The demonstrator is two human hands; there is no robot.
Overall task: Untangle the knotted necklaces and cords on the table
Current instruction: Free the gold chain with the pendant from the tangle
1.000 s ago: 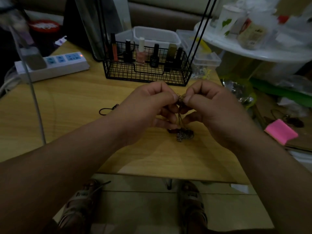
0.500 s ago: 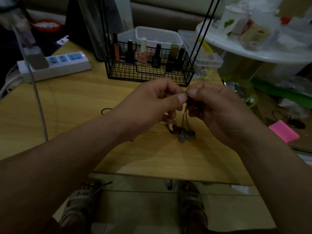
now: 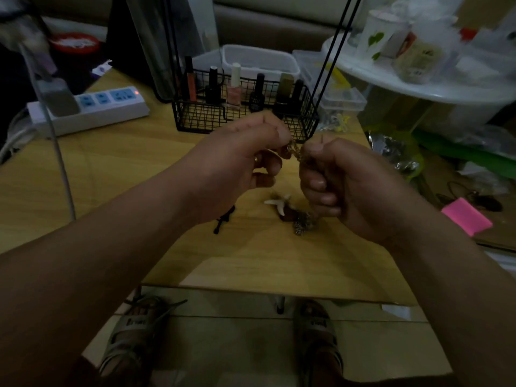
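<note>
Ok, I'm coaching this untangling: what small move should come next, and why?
Probably tease the pinched strands gently apart rather than tug: left hand and right hand both pinch the gold chain, a short knotted stretch shows between them, and a chain cluster lies on the table.

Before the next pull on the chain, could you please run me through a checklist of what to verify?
1. Left hand pinches the gold chain: ok.
2. Right hand pinches the same chain: ok.
3. Knot loose between the fingers: cannot tell, too small.
4. Pendant cluster rests on the table, not dangling: ok.
5. Black cord free of the chain: cannot tell, left forearm hides part.
</note>
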